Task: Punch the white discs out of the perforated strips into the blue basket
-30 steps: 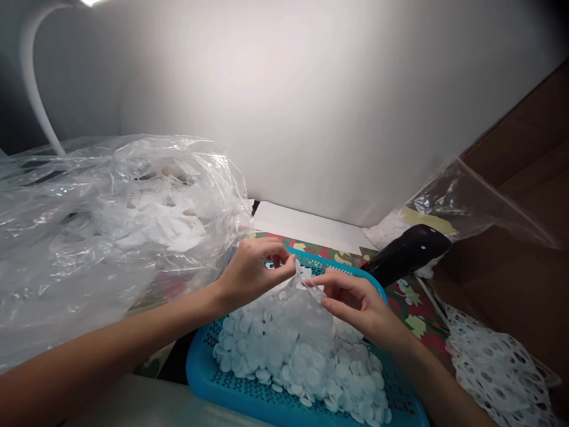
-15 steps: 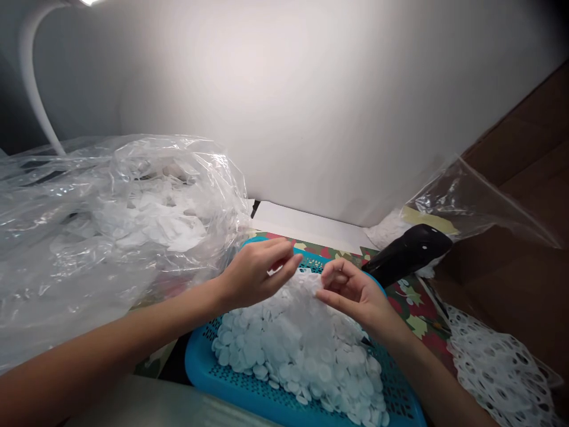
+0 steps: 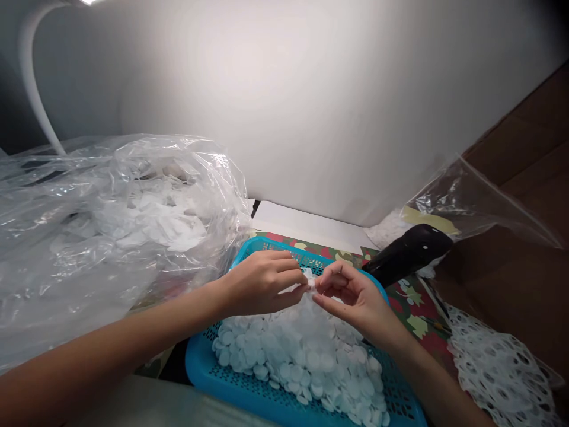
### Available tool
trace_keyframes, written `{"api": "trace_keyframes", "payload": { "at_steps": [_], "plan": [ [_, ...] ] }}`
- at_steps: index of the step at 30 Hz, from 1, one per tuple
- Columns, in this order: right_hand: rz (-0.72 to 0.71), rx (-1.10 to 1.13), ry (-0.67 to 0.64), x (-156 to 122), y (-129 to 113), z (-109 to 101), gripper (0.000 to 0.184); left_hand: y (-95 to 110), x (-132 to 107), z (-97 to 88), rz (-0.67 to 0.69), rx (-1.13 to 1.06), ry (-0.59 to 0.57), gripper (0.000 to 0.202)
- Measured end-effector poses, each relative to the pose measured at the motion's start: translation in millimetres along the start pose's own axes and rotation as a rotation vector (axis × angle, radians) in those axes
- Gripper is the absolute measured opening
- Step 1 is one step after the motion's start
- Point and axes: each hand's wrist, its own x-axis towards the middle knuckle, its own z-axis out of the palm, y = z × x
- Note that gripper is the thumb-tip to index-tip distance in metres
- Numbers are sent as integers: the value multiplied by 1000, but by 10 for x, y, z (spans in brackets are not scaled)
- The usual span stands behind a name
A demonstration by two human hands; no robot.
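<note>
A blue perforated plastic basket (image 3: pixel 235 394) holds a heap of small white discs (image 3: pixel 302 362). Over the back of the heap, my left hand (image 3: pixel 271 281) and my right hand (image 3: pixel 347 293) meet at their fingertips. Between them is a small white piece of thin material (image 3: pixel 311 284), pinched from both sides. Its exact kind is too small to make out, and the fingers cover part of it.
At left lies a large clear plastic bag (image 3: pixel 146 207) with white scraps inside. A black tool handle (image 3: pixel 409 252) rests by the basket's right rim. Perforated white sheets (image 3: pixel 498 362) lie at right, beside a cardboard box (image 3: pixel 528 261). A lamp neck (image 3: pixel 33 89) stands far left.
My left hand has moved right and slightly down, and its fingertips have closed on the small white piece at my right hand's fingertips. My right hand has barely moved.
</note>
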Motion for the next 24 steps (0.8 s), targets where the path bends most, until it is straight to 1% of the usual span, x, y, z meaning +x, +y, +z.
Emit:
{"api": "trace_keyframes", "payload": {
  "at_steps": [2,6,8,12,15,17,21,23,24],
  "plan": [
    [-16,-22,-10,-7,-16,2,12,8,2,5,-61,-1,44,16],
    [-11,-31,-22,-23,-33,-17,10,17,5,16,-290,-47,154,10],
    [-5,-21,-31,-27,-33,-28,11,18,8,20,-370,-59,167,8],
    [-5,18,-36,-27,-19,-38,14,-12,19,16,-472,-80,161,9],
    [-4,72,-24,-16,1,-36,11,-49,27,2,-535,-98,167,9],
    [-9,100,-11,-3,17,-36,10,-54,28,-4,-509,-97,116,12],
    [7,110,27,26,45,-40,11,-6,15,9,-316,-65,-84,29],
    [25,119,33,35,53,-46,11,20,4,18,-251,-76,-154,29],
    [30,129,28,38,55,-50,11,28,-1,20,-243,-87,-161,24]
  ]
}}
